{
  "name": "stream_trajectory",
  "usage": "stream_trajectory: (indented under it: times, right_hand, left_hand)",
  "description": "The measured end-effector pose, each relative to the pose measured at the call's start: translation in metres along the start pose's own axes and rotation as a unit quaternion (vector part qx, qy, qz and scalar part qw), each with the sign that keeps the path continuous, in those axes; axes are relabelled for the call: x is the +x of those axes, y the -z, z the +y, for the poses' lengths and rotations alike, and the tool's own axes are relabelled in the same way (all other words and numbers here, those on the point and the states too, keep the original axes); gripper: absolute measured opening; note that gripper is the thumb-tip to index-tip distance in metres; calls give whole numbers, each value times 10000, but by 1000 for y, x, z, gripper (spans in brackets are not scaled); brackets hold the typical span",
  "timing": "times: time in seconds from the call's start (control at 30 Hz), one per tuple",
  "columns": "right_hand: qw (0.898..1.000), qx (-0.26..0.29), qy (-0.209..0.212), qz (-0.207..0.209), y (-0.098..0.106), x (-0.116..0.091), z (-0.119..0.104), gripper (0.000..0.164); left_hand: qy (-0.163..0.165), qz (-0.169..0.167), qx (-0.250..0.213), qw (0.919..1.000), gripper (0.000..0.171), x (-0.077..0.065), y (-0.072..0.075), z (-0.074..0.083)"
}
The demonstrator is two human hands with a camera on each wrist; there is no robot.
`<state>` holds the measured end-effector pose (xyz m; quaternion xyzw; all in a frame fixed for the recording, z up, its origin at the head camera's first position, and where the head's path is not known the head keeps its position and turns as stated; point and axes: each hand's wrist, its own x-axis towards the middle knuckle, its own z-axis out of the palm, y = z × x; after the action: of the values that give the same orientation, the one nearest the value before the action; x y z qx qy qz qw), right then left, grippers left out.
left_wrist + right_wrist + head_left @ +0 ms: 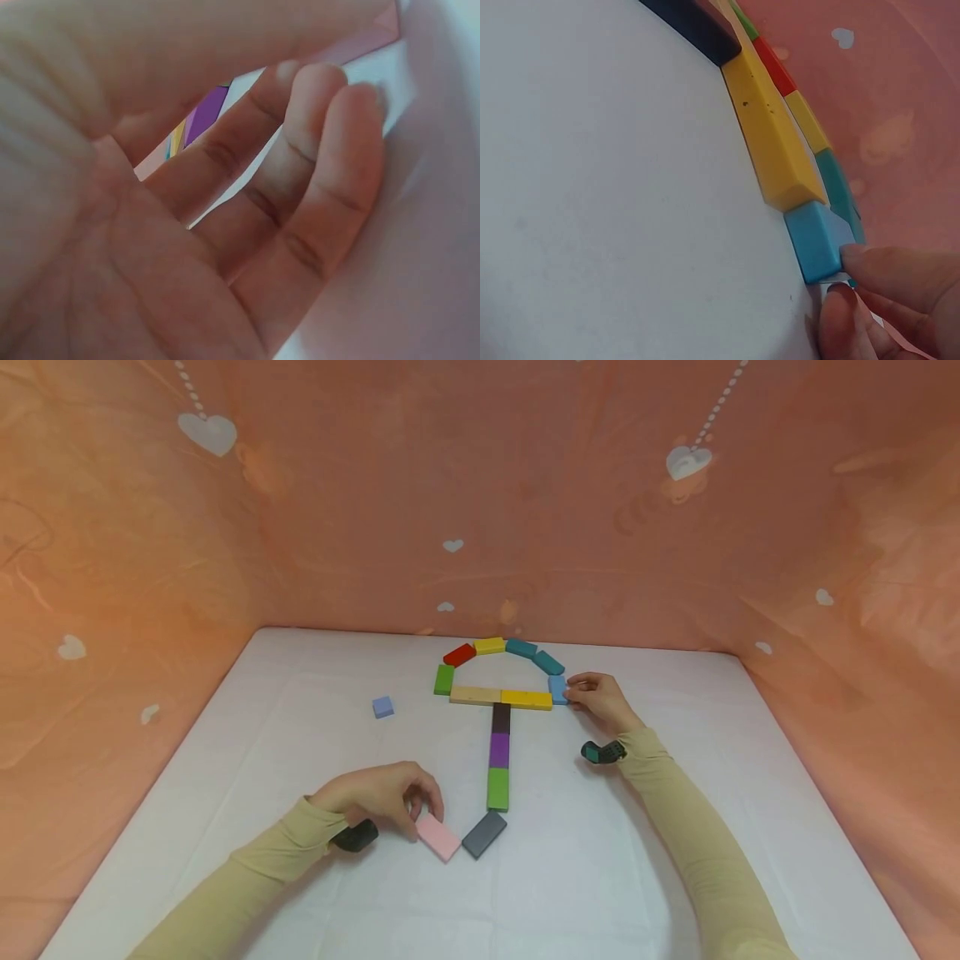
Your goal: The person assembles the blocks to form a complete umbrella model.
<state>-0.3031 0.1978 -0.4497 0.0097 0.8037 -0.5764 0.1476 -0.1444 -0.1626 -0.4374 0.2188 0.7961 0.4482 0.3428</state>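
My left hand [390, 793] pinches the left end of a pink block [439, 837], which lies slanted beside a dark grey block [484, 835]. In the left wrist view the curled fingers [345, 157] hide most of the work, and only a strip of the pink block [367, 41] shows. Farther back, my right hand [603, 700] holds a light blue block [557, 690] by its outer side, with a fingertip on its face in the right wrist view. This light blue block [814, 240] meets the end of a yellow block [769, 135].
Red [459, 655], yellow [490, 646], teal [521, 648] and green [444, 679] blocks form an arch above a straight row. Below runs a stem of black [501, 718], purple [499, 750] and green [498, 789] blocks. A small periwinkle block [382, 707] lies apart at left.
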Motion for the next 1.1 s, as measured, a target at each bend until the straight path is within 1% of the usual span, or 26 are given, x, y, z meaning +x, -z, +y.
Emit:
stream_trajectory:
  times: [0.3,0.6,0.77,0.97,1.1]
  right_hand:
    - [10000,-17,6,9,2,2,0,39]
    - [9999,-82,-80,15,1,1,0,38]
    - [9999,-38,-115,24,2,2,1,40]
    - [9999,-81,-69,-4,2,3,2,39]
    - [10000,-33,-30,-10,1,2,1,38]
  left_hand:
    - [-51,-78,8,10000,34,2,-2,2]
    - [-111,-161,164,9997,34,3,-2,4]
    - [-208,-212,286,9992,37,4,0,1]
    - [-326,-262,161,9990,40,5,3,0]
    - [-404,-235,68,9989,40,6,3,-2]
